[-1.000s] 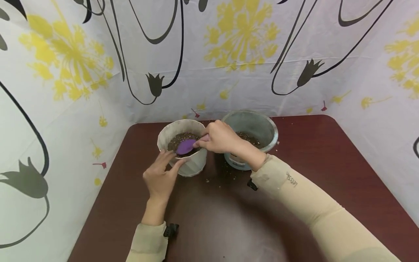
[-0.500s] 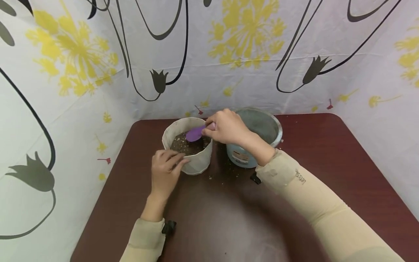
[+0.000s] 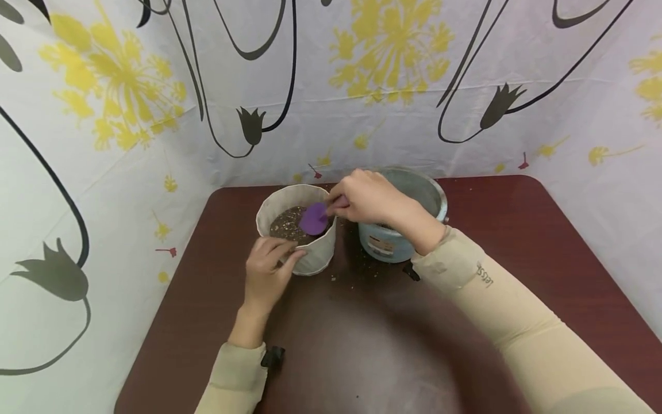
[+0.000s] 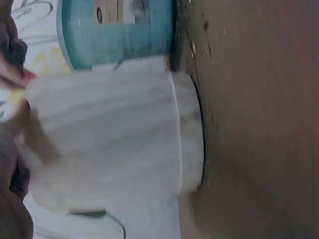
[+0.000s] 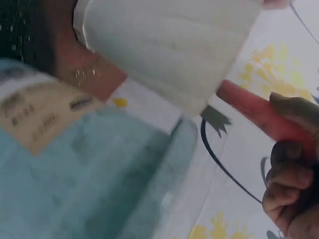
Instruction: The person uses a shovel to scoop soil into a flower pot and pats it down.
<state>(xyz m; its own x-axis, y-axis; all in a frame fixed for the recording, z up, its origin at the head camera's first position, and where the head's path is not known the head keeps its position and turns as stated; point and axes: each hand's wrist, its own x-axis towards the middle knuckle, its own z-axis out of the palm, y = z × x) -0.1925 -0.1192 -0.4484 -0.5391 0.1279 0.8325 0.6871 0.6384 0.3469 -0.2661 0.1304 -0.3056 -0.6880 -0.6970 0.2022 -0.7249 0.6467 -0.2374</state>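
Observation:
In the head view a white, fluted plant pot (image 3: 318, 259) stands upright, with dark soil (image 3: 284, 224) inside. My left hand (image 3: 266, 276) holds its near rim, the thumb lying against the outer wall. My right hand (image 3: 369, 195) grips the handle of a small purple trowel (image 3: 313, 219) over the pot's right side. The blade is down inside the pot, at the soil; whether its tip is buried I cannot tell. In the right wrist view the trowel handle (image 5: 249, 107) looks reddish, with curled fingers around it. The left wrist view shows the pot's wall (image 4: 109, 134) from the side.
A blue-grey bucket (image 3: 380, 244) with a paper label stands right of the pot, partly behind my right forearm. Soil crumbs (image 3: 333, 278) are scattered on the dark red table (image 3: 331, 345). A patterned sheet (image 3: 310, 80) hangs behind and at both sides.
The trowel, first held low over the pot's front, has lifted toward the right rim and then turned its blade down toward the soil. My left hand stays at the rim.

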